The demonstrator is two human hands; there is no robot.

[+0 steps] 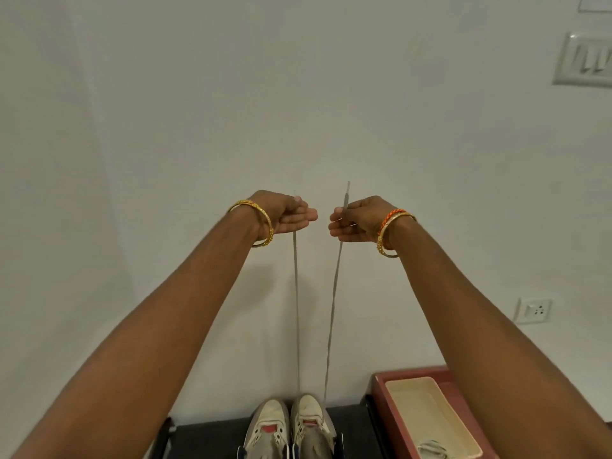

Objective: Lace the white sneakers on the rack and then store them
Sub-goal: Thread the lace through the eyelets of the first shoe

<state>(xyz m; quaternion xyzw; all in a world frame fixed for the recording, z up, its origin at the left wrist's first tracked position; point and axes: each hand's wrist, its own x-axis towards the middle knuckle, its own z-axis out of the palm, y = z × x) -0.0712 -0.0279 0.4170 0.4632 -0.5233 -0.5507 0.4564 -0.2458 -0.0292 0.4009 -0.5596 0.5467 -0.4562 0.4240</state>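
Lacing in progress, both lace ends drawn taut overhead. Left hand (291, 215), wearing a gold bangle (261, 223), has its fingers (306, 214) curled round one run of the thin grey flat shoelace (295, 293), the tip standing just above them. Right hand (359, 221), wearing a gold bangle and a twisted orange band (390, 218), pinches the other run (334, 293), its stiff tip rising higher than the left one. Both runs drop well below the fingers to the pair of worn white sneakers (291, 425), which stand side by side on the dark rack shelf (208, 438); which shoe they enter, and at which eyelets, cannot be told. Judged stage: early to middle, the ends being evened. Remaining: further crossings, probably the second shoe, then storing. Far below the right fingers sits a cream rectangular tray (427, 415) in a maroon box (381, 392), holding what looks like a bundled lace (432, 449).
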